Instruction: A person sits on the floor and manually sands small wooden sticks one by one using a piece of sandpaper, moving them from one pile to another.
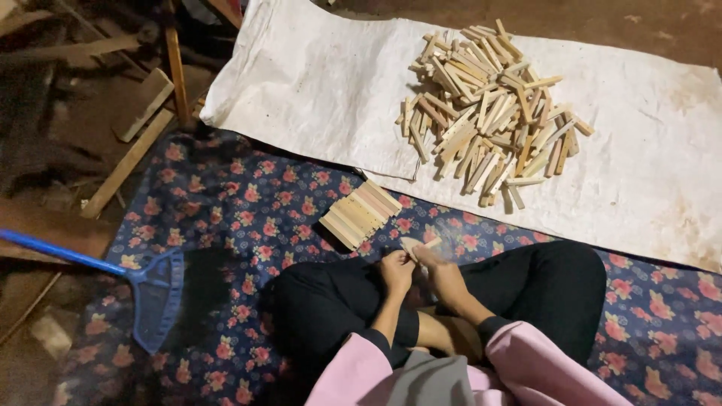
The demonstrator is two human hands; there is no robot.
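Observation:
I sit cross-legged on a dark blue floral mat [248,218]. My left hand [396,269] and my right hand [441,271] meet in front of my knees, both closed around a small pale wooden stick [418,244] whose end pokes out above the fingers. Just beyond my hands lies a neat row of similar sticks [361,214] laid side by side on the mat. Farther off, a big loose pile of wooden sticks [489,113] rests on a white woven sack [316,83].
A blue plastic broom [154,293] with a long blue handle lies at my left on the mat's edge. Wooden planks and scrap boards [135,135] crowd the dark upper left. Bare earthen floor shows beyond the sack.

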